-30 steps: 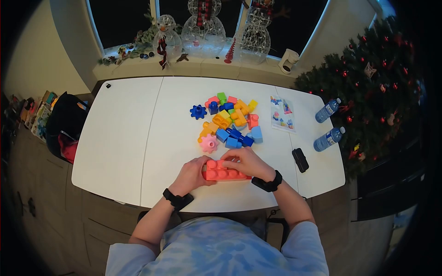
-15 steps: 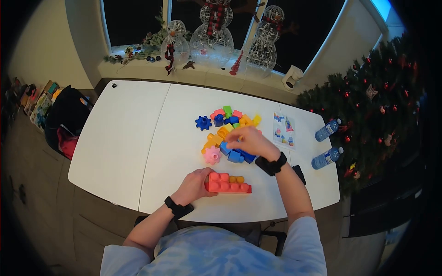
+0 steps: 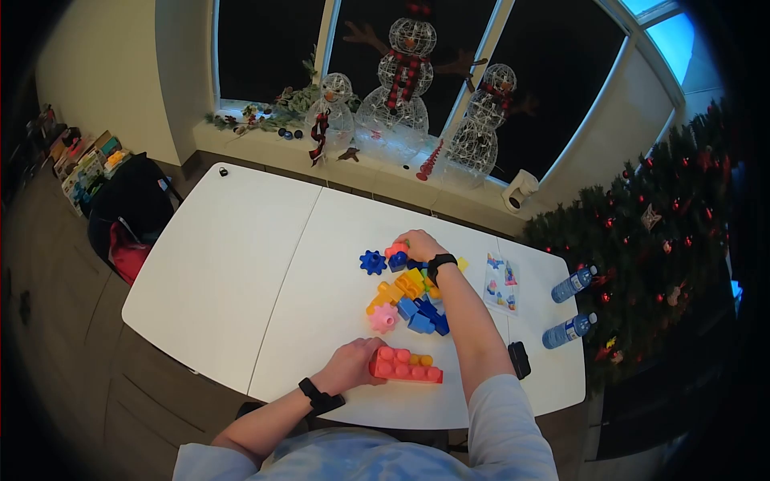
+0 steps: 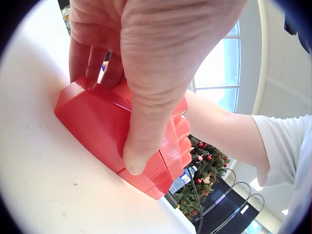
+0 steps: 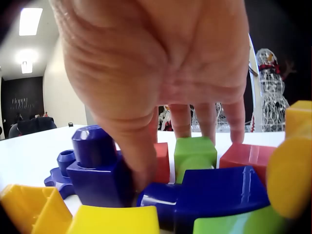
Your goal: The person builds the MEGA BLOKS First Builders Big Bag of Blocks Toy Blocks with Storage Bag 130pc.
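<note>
My left hand (image 3: 350, 365) grips the left end of a coral-red block assembly (image 3: 407, 371), whose studs face up; two orange studs (image 3: 421, 360) show behind its front row. The left wrist view has the thumb of that hand (image 4: 156, 63) pressed along the red side (image 4: 95, 129). At the far side of the block pile is my right hand (image 3: 423, 244). In the right wrist view its thumb reaches down between a dark blue block (image 5: 100, 183) and a red block (image 5: 162, 162); the other fingers extend behind a green block (image 5: 195, 151). Whether they pinch anything is unclear.
A pink gear piece (image 3: 383, 317) and a blue gear piece (image 3: 372, 262) lie beside the pile. Further right are a picture sheet (image 3: 501, 284), a black case (image 3: 519, 361) and two water bottles (image 3: 572, 284). Wire snowmen (image 3: 393, 116) stand behind the table.
My right hand has left the coral-red assembly, uncovering the orange studs, and moved over the pile to its far side. My left hand still grips the assembly. The head view has shifted.
</note>
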{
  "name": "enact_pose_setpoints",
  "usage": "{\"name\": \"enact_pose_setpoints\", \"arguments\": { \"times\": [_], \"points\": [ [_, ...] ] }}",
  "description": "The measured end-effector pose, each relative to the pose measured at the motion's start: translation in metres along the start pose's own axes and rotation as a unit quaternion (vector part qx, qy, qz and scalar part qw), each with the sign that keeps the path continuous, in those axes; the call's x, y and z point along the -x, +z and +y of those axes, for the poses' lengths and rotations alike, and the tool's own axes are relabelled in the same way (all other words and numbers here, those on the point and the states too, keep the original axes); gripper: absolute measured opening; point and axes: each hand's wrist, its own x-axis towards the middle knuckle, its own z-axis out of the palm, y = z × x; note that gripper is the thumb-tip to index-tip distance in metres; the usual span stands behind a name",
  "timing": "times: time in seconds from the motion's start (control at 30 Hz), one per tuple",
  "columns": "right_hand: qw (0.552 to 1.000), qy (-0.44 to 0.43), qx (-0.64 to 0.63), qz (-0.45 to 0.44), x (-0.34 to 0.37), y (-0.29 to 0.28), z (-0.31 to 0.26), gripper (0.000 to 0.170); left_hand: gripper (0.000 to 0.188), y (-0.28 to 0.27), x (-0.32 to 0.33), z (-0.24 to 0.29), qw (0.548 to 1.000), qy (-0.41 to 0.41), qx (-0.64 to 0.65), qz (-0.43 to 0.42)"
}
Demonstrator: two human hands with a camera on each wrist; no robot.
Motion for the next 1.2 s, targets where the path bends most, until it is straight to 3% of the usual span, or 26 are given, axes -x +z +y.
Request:
{"name": "enact_pose_setpoints", "arguments": {
  "times": [0.13,0.2,0.27,0.33,0.47,0.53,0.6,0.63,0.77,1.0,1.2],
  "points": [
    [0.994,-0.045,0.089,0.044,0.013,0.001,-0.011,0.034,0.066,-0.001,0.0,0.003,1.0,-0.006,-0.002,-0.01],
    [0.984,-0.053,0.113,0.126,0.021,-0.012,-0.02,0.03,0.067,-0.001,0.001,0.003,1.0,-0.01,-0.002,-0.015],
    [0.98,-0.068,0.095,0.159,0.033,-0.03,-0.023,0.033,0.067,0.0,0.001,0.002,1.0,-0.006,-0.007,-0.009],
    [0.977,-0.068,-0.002,0.203,0.06,-0.054,-0.039,0.032,0.067,0.001,0.001,0.001,1.0,-0.006,-0.007,-0.008],
    [0.966,-0.075,-0.134,0.21,0.121,-0.073,-0.058,0.036,0.065,-0.002,0.001,0.006,1.0,-0.011,-0.001,-0.003],
    [0.968,-0.091,-0.08,0.219,0.147,-0.065,-0.054,0.04,0.065,-0.003,0.0,0.007,1.0,-0.017,0.001,-0.008],
    [0.97,-0.029,-0.189,0.147,0.178,-0.059,-0.064,0.043,0.065,-0.002,0.001,0.006,1.0,-0.026,0.001,-0.014],
    [0.963,-0.049,-0.234,0.126,0.19,-0.051,-0.06,0.045,0.066,0.0,0.001,0.003,1.0,-0.02,0.006,-0.006],
    [0.976,-0.066,-0.193,0.081,0.225,-0.012,-0.053,0.044,0.066,0.001,0.0,0.004,1.0,-0.017,0.005,0.007],
    [0.968,-0.05,-0.245,-0.005,0.258,0.024,-0.053,0.037,0.068,0.0,0.0,0.008,0.999,-0.029,0.007,0.014],
    [0.954,-0.068,-0.293,0.011,0.267,0.03,-0.056,0.029,0.07,0.002,-0.001,0.005,0.999,-0.031,0.015,0.013]
  ]
}}
